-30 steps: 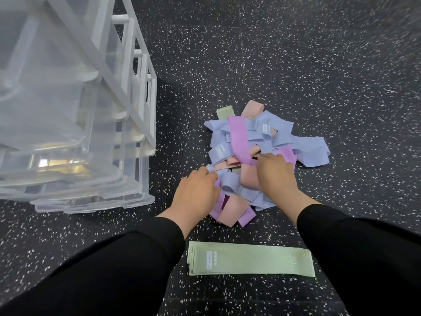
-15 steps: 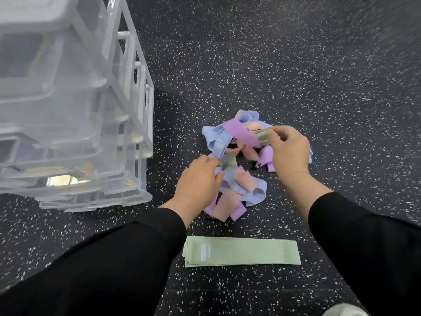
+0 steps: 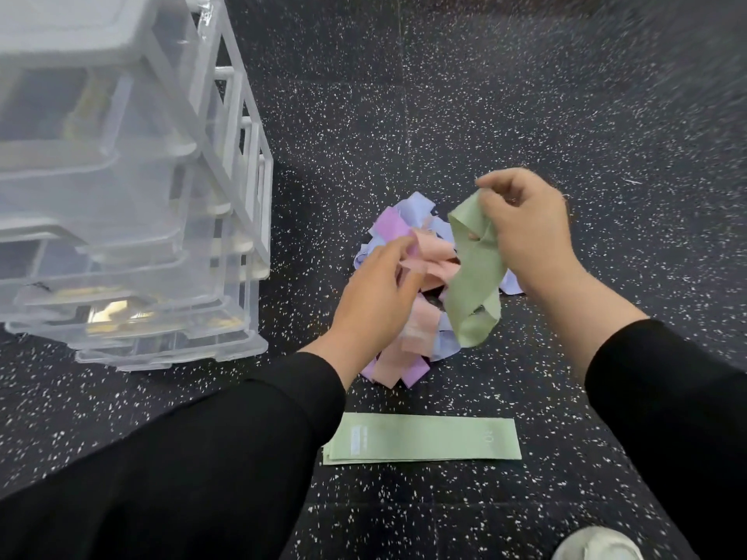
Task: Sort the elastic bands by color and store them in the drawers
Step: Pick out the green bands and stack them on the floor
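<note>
A green band (image 3: pixel 473 276) has now been lifted clear of the heap of bands (image 3: pixel 408 309), where half a second ago only its end was pinched at the heap's top. It is held by the right hand (image 3: pixel 525 232), dangling twisted above the floor (image 3: pixel 525 95). A pink band (image 3: pixel 434 252) is pinched by the left hand (image 3: pixel 376 293). The flat green pile (image 3: pixel 422 438) lies nearer, so it is judged the likely destination; the drawers (image 3: pixel 121 236) stand at the left.
</note>
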Available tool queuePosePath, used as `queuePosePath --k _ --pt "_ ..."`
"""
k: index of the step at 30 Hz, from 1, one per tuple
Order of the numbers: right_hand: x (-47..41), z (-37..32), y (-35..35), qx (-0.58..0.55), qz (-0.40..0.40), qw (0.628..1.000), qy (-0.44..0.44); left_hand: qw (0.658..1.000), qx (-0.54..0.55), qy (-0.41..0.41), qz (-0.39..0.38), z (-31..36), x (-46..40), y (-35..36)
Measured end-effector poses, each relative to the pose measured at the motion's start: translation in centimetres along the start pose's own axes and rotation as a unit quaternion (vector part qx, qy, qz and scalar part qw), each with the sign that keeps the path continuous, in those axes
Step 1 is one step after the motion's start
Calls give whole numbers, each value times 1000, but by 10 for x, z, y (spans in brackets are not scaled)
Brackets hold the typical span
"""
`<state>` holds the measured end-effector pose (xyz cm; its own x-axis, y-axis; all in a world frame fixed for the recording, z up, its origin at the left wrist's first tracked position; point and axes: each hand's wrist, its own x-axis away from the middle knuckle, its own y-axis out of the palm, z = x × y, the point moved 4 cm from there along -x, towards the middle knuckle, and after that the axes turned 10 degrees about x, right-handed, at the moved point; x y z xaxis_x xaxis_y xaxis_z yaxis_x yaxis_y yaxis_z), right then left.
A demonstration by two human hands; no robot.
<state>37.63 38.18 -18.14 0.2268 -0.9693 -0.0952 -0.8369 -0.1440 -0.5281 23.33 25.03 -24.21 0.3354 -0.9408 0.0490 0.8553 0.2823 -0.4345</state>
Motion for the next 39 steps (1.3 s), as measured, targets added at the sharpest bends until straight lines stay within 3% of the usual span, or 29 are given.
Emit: queuePosePath --k 4,8,15,18,20,23,31,39 --pt "-2 -1 7 3 -73 997 13 995 99 -3 -7 28 -13 11" --pt "0 2 15 -81 -147 985 48 971 225 -75 17 30 -20 10" --pt "3 11 18 -85 -199 974 72 920 346 -181 25 16 -25 9" --pt "2 20 20 -65 -152 982 91 934 307 -173 60 15 -24 13" --pt "1 24 20 -57 -129 985 101 946 285 -154 23 16 -21 20" --pt "3 22 21 -28 -128 987 95 953 268 -134 -34 19 -17 30" --pt "11 20 21 51 -161 982 85 982 147 -115 25 19 -18 28" --pt "28 9 -4 100 -138 984 48 992 121 -24 -14 36 0 18"
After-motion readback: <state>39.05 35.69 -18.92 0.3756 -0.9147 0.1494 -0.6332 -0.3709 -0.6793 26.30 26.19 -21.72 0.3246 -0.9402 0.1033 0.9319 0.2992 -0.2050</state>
